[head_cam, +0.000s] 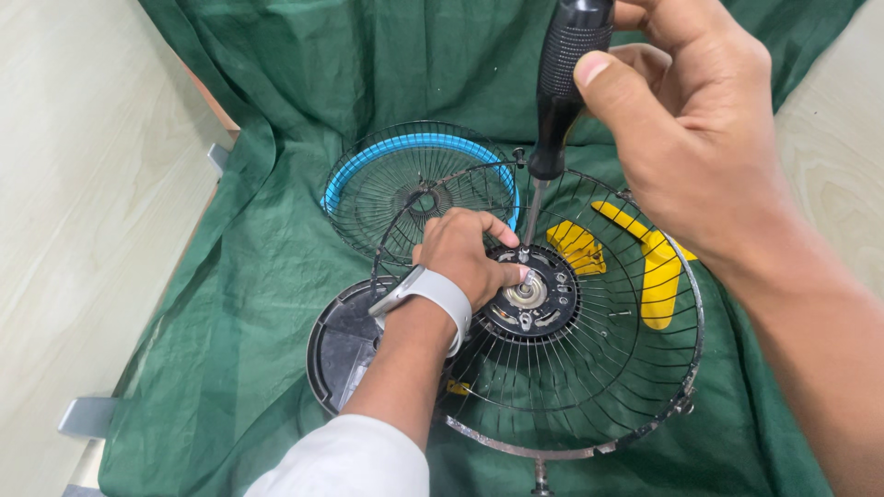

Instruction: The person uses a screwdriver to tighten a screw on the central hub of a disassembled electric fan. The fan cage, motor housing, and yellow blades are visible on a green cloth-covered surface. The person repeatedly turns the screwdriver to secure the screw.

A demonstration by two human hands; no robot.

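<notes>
- At the hub of the black wire fan guard, the left hand presses its fingers on the rim, grip closed against it.
- Above that hub, the right hand grips a black-handled screwdriver, tip on a hub screw.
- Behind the guard lie a yellow fan blade and a blue-rimmed guard on green cloth.

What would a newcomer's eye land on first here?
The right hand, top right, grips a black screwdriver standing tip-down on the motor hub at the centre of a wire fan guard. The left hand steadies that hub from the left. Behind lie a second guard with a blue rim and a yellow blade, all on green cloth.
</notes>
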